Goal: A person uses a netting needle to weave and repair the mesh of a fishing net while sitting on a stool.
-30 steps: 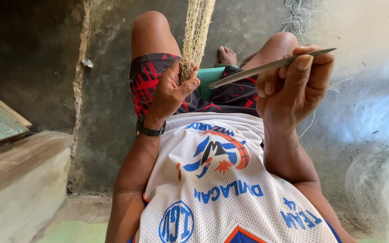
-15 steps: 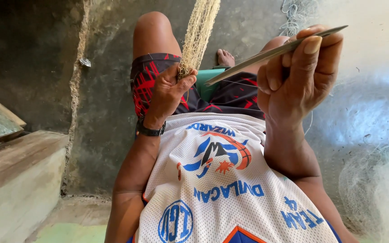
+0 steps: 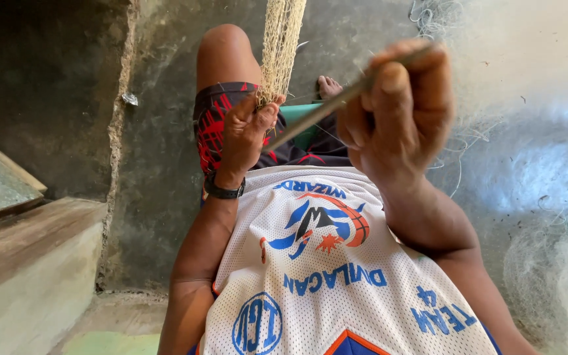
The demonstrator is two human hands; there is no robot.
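Observation:
My left hand point(image 3: 248, 128) pinches the lower end of a bunched tan fishing net point(image 3: 283, 41) that hangs down from above my left knee. My right hand point(image 3: 396, 108) is raised close to the camera and grips a long, thin, flat netting needle point(image 3: 310, 121). The needle slants down and left, and its tip lies close to my left thumb. A black watch point(image 3: 223, 191) is on my left wrist. I sit in a white printed jersey point(image 3: 323, 263) and red-and-black shorts point(image 3: 218, 115), with one bare foot point(image 3: 329, 85) showing beyond my knees.
A rough grey concrete floor point(image 3: 159, 164) lies below. Wooden steps point(image 3: 21, 250) are at the left. A pile of fine pale mesh netting point(image 3: 547, 263) spreads along the right side. Something green point(image 3: 300, 118) rests between my legs.
My right hand has lifted and moved nearer the camera with the needle, whose tip has swung towards my left hand. My left hand keeps its hold on the net.

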